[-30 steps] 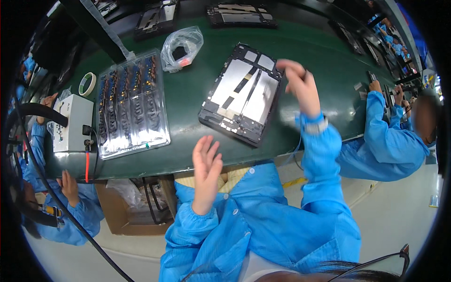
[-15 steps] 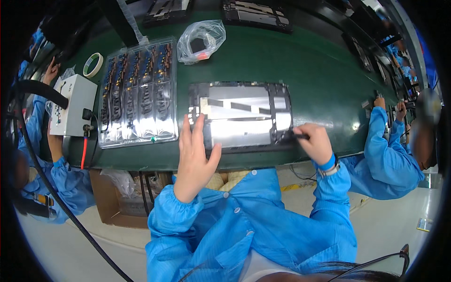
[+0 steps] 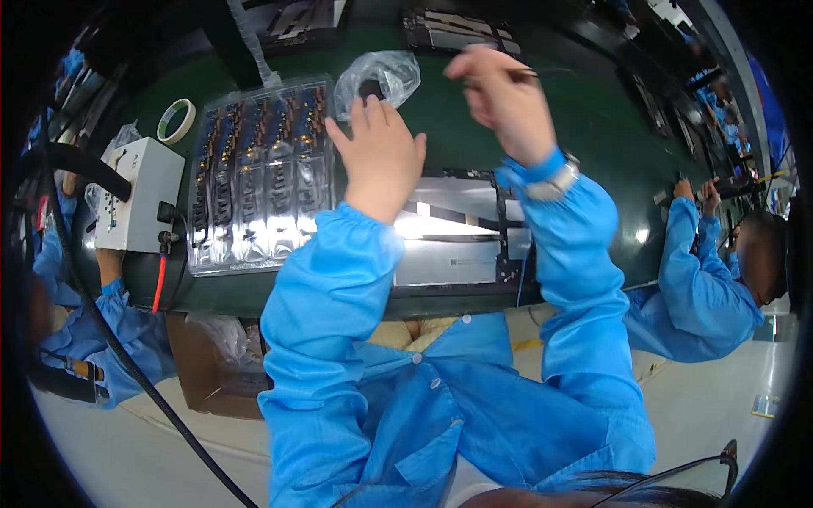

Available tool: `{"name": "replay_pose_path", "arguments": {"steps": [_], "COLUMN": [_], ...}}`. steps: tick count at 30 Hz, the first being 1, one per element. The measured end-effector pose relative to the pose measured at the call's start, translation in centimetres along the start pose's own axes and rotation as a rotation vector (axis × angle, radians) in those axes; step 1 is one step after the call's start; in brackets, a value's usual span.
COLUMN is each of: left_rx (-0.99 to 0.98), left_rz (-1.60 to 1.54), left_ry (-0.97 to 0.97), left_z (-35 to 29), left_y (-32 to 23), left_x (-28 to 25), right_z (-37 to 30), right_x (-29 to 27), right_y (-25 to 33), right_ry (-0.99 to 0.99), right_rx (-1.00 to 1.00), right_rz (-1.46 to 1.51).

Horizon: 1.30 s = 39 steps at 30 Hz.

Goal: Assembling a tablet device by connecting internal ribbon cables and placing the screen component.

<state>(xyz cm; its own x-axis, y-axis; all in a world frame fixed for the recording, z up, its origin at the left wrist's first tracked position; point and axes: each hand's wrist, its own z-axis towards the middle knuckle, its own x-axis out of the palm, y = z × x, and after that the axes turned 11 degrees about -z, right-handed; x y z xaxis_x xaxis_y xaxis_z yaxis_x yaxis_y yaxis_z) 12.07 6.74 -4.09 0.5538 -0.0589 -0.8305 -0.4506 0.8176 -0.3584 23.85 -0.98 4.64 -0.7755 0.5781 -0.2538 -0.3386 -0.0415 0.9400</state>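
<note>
My left hand (image 3: 378, 165) reaches forward with fingers spread, and its fingertips overlap the near side of a clear plastic bag (image 3: 400, 72) that has a dark piece in it. Whether they touch is unclear. My right hand (image 3: 512, 110) is raised over the far part of the bench, slightly blurred. A thin dark stick-like tool (image 3: 549, 69) juts from its curled fingers; its exact kind does not show. Under my forearms lies an opened flat tablet-like device (image 3: 449, 269) with silver panels and a black frame, partly hidden by my sleeves.
A clear blister tray (image 3: 261, 207) of small circuit boards lies left of the device. Beyond it are a tape roll (image 3: 176, 121) and a white control box (image 3: 140, 199) with cables. More opened devices (image 3: 461, 32) line the back. Co-workers sit on both sides.
Both hands have moved forward off the device, the left toward the bag, the right up with the thin tool. The device's strips look different, and a thin blue line now shows near its right side.
</note>
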Motion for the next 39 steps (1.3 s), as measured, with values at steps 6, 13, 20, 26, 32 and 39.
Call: {"name": "replay_pose_path", "arguments": {"steps": [6, 13, 20, 26, 32, 39], "left_rx": [-0.070, -0.099, -0.127, -0.107, -0.096, -0.087], "left_rz": [-0.022, -0.056, -0.139, -0.151, -0.153, -0.187], "left_ry": [-0.117, -0.044, -0.015, -0.012, -0.017, -0.050], "left_z": [0.6, 0.3, -0.1, -0.1, -0.2, 0.0], "left_y": [0.4, 0.9, 0.9, 1.1, 1.3, 1.3], "left_x": [0.8, 0.7, 1.2, 1.2, 1.2, 1.4], "right_z": [6.7, 6.1, 6.0, 5.7, 5.7, 6.0], "right_x": [3.0, 4.7, 4.0, 4.1, 4.4, 4.3], "right_y": [-6.8, -10.0, -10.2, -10.1, -10.0, -10.2], "right_ry": [0.209, 0.074, 0.119, 0.159, 0.152, 0.124], "right_rx": [0.087, -0.142, -0.082, -0.101, -0.111, -0.142], "right_rz": [-0.113, -0.400, -0.500, -0.422, -0.483, -0.473]}}
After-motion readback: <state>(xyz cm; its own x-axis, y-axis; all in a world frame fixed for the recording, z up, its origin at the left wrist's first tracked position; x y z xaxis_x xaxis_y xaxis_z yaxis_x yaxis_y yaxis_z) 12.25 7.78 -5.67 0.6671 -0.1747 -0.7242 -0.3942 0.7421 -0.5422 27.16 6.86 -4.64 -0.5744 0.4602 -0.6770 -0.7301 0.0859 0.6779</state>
